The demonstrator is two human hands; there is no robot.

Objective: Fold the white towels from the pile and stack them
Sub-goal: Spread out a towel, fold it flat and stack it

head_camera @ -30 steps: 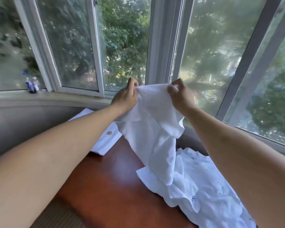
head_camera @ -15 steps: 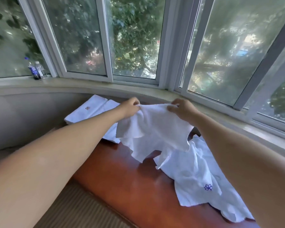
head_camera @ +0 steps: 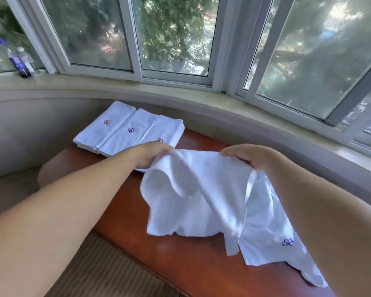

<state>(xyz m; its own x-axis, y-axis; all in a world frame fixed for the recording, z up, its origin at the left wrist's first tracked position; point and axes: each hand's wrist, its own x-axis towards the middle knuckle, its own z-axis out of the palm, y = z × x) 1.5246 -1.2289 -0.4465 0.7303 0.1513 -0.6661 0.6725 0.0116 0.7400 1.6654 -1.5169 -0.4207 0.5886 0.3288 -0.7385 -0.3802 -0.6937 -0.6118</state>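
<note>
Two small bottles (head_camera: pixel 19 61) stood at the far left of the windowsill (head_camera: pixel 180 97). The folded towels (head_camera: pixel 129 129) lay in an overlapping row on the red-brown desk (head_camera: pixel 180 254). The left hand (head_camera: pixel 152 155), arm outstretched, pinched the white towel (head_camera: pixel 201 189) at its upper left corner; the right hand (head_camera: pixel 251 157) pinched the upper right edge. The towel hung below both grips, sagging over the pile of unfolded towels (head_camera: pixel 272 239) at right.

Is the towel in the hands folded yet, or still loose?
Loose. The towel hangs rumpled from its top edge, pinched by the left hand and right hand, with no neat crease.
</note>
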